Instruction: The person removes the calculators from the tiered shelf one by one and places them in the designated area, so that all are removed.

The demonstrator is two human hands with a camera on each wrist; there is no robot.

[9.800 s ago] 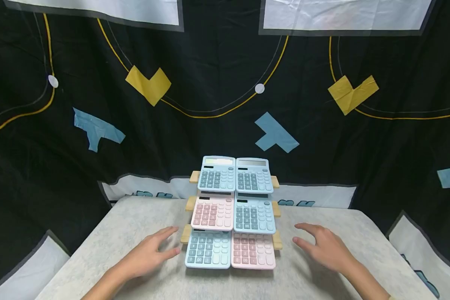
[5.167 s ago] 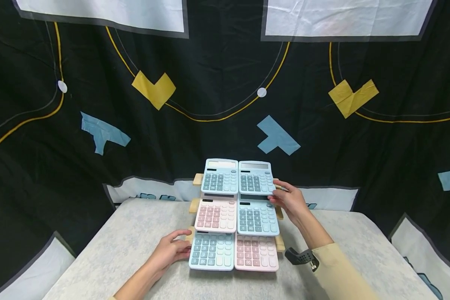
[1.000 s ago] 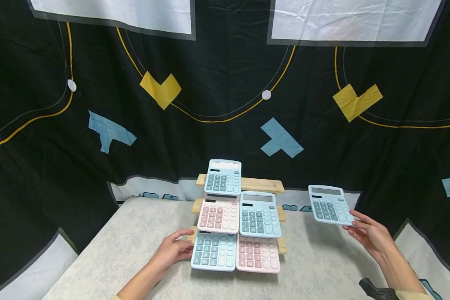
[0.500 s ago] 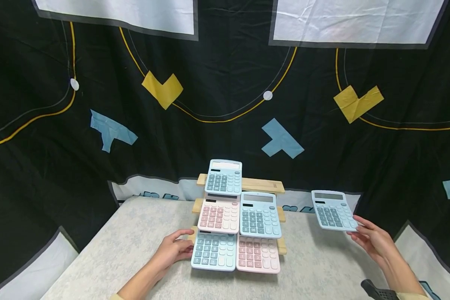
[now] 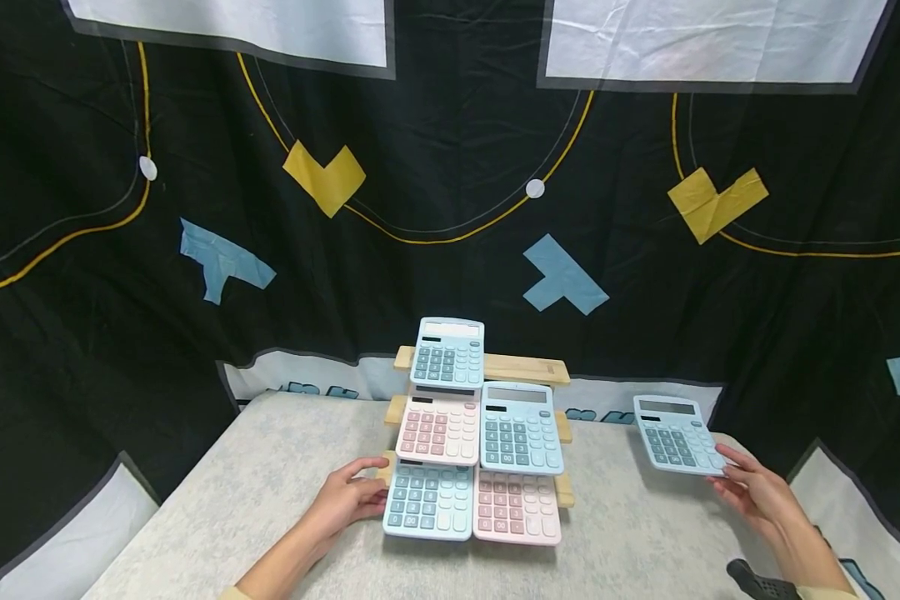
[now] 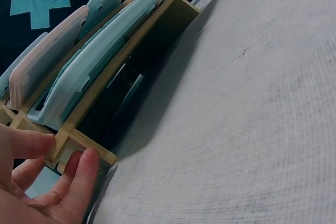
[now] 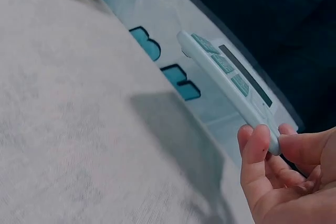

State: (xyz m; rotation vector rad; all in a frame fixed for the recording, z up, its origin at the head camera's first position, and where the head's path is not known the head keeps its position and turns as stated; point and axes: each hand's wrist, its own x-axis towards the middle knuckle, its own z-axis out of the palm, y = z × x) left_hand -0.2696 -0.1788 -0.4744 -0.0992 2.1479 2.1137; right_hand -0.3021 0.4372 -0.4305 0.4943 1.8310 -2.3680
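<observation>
Even light fills the head view; both wrist views look dimmer, soft shadows crossing the tabletop (image 7: pixel 68 119).

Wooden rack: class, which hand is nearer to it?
Left: the left hand pinches the wooden rack at its left end; the right hand holds a blue calculator off to the rack's right.

Six calculators (image 5: pixel 678 435), one wooden rack (image 5: pixel 525 368), two hands (image 5: pixel 345 498)

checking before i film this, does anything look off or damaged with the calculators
The rack looks unevenly filled: bare wood shows beside its top calculator, while both lower tiers hold pairs. The right hand holds another blue calculator. No damage is visible.
</observation>
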